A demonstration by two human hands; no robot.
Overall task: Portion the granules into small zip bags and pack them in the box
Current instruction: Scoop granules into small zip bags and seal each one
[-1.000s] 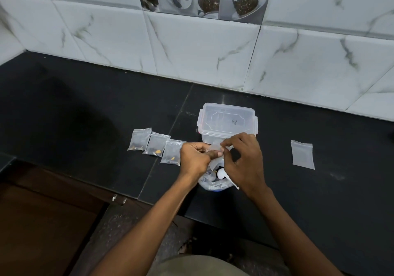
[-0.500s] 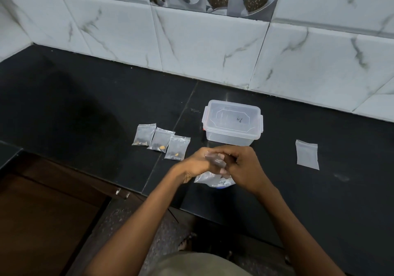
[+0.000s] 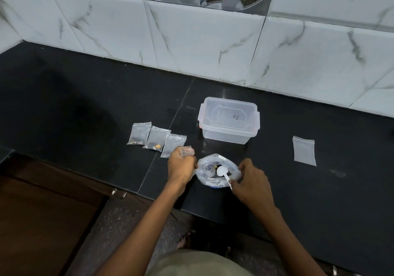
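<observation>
I am holding a small zip bag (image 3: 187,150) in my left hand (image 3: 180,166) while my right hand (image 3: 250,179) is pinching the spoon (image 3: 223,173) in the granule bag (image 3: 216,172) at 6 o'clock of the closed box (image 3: 229,122), so scooping a portion comes next.

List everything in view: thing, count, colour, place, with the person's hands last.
Small clear zip bags with a little dark and tan content: three, in a row on the counter left of the box.
Empty small clear zip bag: one, flat on the counter at right.
Small clear zip bag in hand: one, held by the left hand.
Lidded clear plastic box: one, behind the supply bag.
Large clear plastic supply bag: one, open, between the hands.
White plastic spoon: one, bowl inside the supply bag.
Black stone counter: one.
White marbled wall tiles: behind the counter.
Left hand: grips a zip bag.
Right hand: holds the spoon handle.
</observation>
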